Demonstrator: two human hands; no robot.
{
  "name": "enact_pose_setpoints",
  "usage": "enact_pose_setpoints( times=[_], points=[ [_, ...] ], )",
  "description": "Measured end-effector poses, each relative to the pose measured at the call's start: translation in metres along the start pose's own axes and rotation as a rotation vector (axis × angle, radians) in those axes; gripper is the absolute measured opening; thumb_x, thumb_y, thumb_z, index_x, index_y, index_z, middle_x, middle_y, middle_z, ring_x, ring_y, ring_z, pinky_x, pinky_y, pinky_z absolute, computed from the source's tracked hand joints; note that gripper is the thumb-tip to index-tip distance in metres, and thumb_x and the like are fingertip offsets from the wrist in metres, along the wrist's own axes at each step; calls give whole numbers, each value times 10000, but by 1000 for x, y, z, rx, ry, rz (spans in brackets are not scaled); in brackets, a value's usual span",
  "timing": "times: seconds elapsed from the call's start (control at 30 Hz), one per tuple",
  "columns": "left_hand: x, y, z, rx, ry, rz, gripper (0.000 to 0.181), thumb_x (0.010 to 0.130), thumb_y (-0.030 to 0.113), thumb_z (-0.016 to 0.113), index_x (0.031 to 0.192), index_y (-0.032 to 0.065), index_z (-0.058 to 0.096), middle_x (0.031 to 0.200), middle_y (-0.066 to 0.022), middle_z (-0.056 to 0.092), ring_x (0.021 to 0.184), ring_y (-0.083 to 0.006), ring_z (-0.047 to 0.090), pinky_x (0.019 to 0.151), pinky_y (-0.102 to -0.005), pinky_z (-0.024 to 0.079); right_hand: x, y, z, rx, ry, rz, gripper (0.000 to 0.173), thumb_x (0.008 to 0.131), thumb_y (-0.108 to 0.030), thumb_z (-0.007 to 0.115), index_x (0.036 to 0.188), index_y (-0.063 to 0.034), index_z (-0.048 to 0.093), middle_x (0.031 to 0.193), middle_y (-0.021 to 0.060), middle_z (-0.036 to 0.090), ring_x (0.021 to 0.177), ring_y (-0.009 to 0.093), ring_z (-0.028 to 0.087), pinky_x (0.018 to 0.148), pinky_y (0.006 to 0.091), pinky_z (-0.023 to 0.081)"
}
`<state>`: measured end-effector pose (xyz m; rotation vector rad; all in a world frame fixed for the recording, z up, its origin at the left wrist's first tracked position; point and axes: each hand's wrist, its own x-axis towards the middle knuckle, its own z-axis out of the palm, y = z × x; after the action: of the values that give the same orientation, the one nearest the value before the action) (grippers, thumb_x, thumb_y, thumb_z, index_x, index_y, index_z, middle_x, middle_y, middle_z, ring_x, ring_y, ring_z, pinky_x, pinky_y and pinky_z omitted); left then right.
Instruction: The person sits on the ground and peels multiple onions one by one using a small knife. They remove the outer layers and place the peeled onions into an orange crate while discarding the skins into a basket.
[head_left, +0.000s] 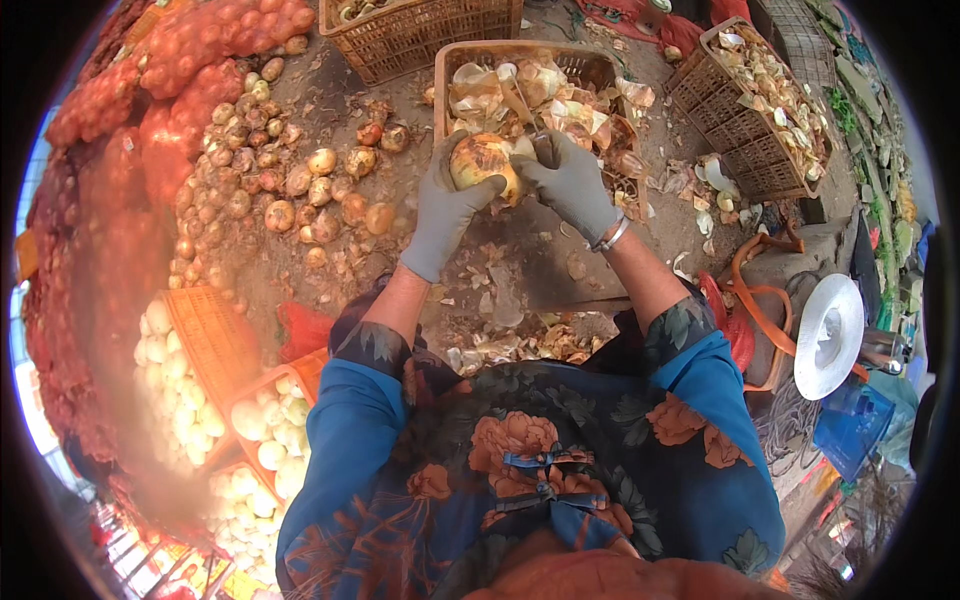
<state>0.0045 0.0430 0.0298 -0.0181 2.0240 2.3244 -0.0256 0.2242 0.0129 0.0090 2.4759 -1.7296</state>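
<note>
My left hand (454, 202), in a grey knit glove, cups a large yellow onion (480, 161) with brown, partly torn skin. At the onion's right side is my right hand (566, 176), gloved alike, its thumb against a pale flap of onion skin (523, 148). A thin blade-like tool (535, 129), apparently a small knife, shows at my right fingers; most of it is hidden. Both hands are above the near part of an orange-brown plastic crate (441, 90) that holds loose onion skins (551, 82).
Unpeeled onions (319, 187) lie on the dirt floor at left, beside red mesh sacks (184, 142). Orange crates (210, 337) of peeled onions (274, 427) stand at lower left. Another crate of skins (750, 120) is at right, near a pale round hat-like object (829, 337) and an orange strap (757, 300).
</note>
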Motion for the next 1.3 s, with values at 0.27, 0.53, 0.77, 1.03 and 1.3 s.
enact_pose_setpoints(
  times=[0.27,0.53,0.77,1.03,1.3],
  points=[
    [4,-3,0,-72,-38,-87,761,740,-9,769,1398,-41,388,1316,-118,522,1123,-194,587,910,-304,543,-4,-18,-21,349,-95,127,262,865,-201,708,962,16,597,707,33,635,500,98,557,449,258,427],
    [14,-29,1,-326,-122,131,559,864,20,637,1376,-25,416,1243,-138,582,1090,-241,624,876,-370,573,5,-11,-28,652,-116,219,173,914,-199,665,875,-50,588,603,31,608,425,69,537,340,187,321],
    [16,-42,5,-740,0,-278,385,944,74,578,1299,-50,494,1233,-180,599,1054,-324,646,831,-501,585,5,-7,-21,662,-241,217,163,919,-198,654,874,-69,566,580,17,578,452,69,555,340,186,303],
    [20,-48,-24,-744,-126,-251,362,959,78,544,1308,-7,508,1254,-130,599,1160,-279,585,971,-486,512,3,-17,-54,852,-284,94,150,938,-177,627,975,-37,588,675,33,608,482,53,531,346,175,308],
    [20,-43,-60,-851,-58,-155,474,897,21,593,1349,36,453,1142,-94,631,1088,-229,616,1001,-493,491,40,24,-46,297,140,41,268,859,-169,715,1021,5,592,741,35,638,527,77,578,411,231,387]
  ],
)
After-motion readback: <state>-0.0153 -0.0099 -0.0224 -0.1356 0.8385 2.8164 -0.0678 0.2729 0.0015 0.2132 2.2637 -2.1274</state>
